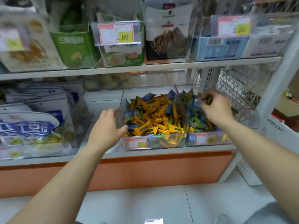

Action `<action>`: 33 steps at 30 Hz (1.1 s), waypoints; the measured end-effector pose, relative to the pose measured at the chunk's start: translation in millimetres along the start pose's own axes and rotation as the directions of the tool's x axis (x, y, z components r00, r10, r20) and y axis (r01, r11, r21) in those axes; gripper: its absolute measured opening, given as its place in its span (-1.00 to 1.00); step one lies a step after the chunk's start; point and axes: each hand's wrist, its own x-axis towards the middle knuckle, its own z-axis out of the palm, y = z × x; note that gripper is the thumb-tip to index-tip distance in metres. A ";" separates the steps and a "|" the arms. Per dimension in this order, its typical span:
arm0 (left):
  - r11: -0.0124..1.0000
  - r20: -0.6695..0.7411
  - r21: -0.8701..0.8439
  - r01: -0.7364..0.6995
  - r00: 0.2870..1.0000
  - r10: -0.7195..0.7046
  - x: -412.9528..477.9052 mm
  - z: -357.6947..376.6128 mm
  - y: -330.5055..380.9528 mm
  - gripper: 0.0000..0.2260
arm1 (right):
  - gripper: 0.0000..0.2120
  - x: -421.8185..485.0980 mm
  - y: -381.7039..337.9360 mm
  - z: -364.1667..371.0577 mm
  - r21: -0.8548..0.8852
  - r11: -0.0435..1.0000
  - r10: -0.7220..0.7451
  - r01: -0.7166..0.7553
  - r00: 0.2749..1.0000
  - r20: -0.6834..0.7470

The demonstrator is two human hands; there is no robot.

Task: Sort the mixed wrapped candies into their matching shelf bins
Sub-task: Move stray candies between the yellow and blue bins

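Two clear plastic bins stand side by side on the lower shelf. The middle bin (pixel 155 141) holds mostly yellow wrapped candies (pixel 155 120) mixed with some blue and green ones. The right bin (pixel 208 139) holds mostly blue and green candies (pixel 194 110) with a few yellow ones. My left hand (pixel 107 128) grips the left wall of the middle bin, thumb at its front corner. Over the right bin, my right hand (pixel 215 107) pinches a dark green candy (pixel 208 99) in its fingertips.
A bin of white and blue snack bags (pixel 32 123) stands at the left. The upper shelf (pixel 145 68) carries boxed snacks behind price tags (pixel 116 33). A white wire basket (pixel 234 84) hangs at the right beside the shelf post. An orange base panel (pixel 145 168) runs below.
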 end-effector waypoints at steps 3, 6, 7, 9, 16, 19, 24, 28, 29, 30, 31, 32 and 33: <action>0.984 0.118 -0.173 0.046 0.993 -0.025 4.6 14.1 -12.4 -0.20 | -0.84 15.9 -4.6 23.3 -0.198 0.980 0.042 0.006 0.971 0.235; 0.969 0.130 -0.243 0.053 0.991 -0.022 6.4 23.0 -20.2 -0.11 | -0.64 25.0 -29.4 33.6 -0.485 0.867 -0.032 0.115 0.984 0.177; 0.971 0.128 -0.231 0.055 0.991 -0.026 6.4 24.6 -23.0 -0.12 | -0.66 23.7 -44.0 36.5 -0.484 0.859 -0.129 0.167 0.985 0.110; 0.977 0.142 -0.209 0.051 0.990 -0.021 4.1 25.5 -26.1 -0.21 | -0.77 13.9 -80.8 46.9 -0.278 0.914 -0.276 0.295 0.955 0.107; 0.967 0.146 -0.252 0.019 0.989 0.019 -1.3 23.9 -25.5 -0.37 | -0.36 -20.6 -159.1 142.8 -0.004 0.856 -0.350 0.517 0.587 0.730; 0.967 0.150 -0.253 0.001 0.988 0.039 -3.1 23.3 -28.6 -0.36 | -0.12 -12.3 -155.2 162.9 -0.089 0.866 -0.266 0.492 0.603 0.752; 0.971 0.190 -0.239 0.023 0.982 0.024 -1.3 21.6 -32.7 -0.31 | -0.40 8.9 -159.2 165.1 -0.066 0.803 -0.334 0.592 0.539 0.774; 0.966 0.197 -0.253 0.052 0.980 -0.001 -1.1 20.0 -32.7 -0.33 | -0.71 13.0 -162.3 157.8 -0.080 0.760 -0.384 0.645 0.544 0.746; 0.964 0.199 -0.259 0.062 0.980 -0.009 -0.8 19.5 -32.9 -0.34 | -0.76 14.7 -159.6 154.7 -0.079 0.777 -0.380 0.624 0.566 0.732; 0.962 0.201 -0.263 0.071 0.979 -0.017 -0.5 18.5 -33.0 -0.34 | -0.82 16.4 -155.8 151.0 -0.063 0.806 -0.379 0.589 0.595 0.709; 0.961 0.198 -0.266 0.076 0.980 -0.022 0.3 16.9 -33.2 -0.36 | -0.86 18.3 -151.6 146.9 -0.034 0.839 -0.384 0.543 0.635 0.671; 0.960 0.186 -0.270 0.078 0.982 -0.027 1.6 15.3 -33.2 -0.38 | -0.88 20.1 -147.1 142.5 0.004 0.872 -0.388 0.489 0.686 0.615; 0.958 0.163 -0.277 0.078 0.986 -0.033 3.3 13.0 -33.1 -0.40 | -0.88 22.1 -142.9 138.2 0.047 0.903 -0.380 0.428 0.741 0.553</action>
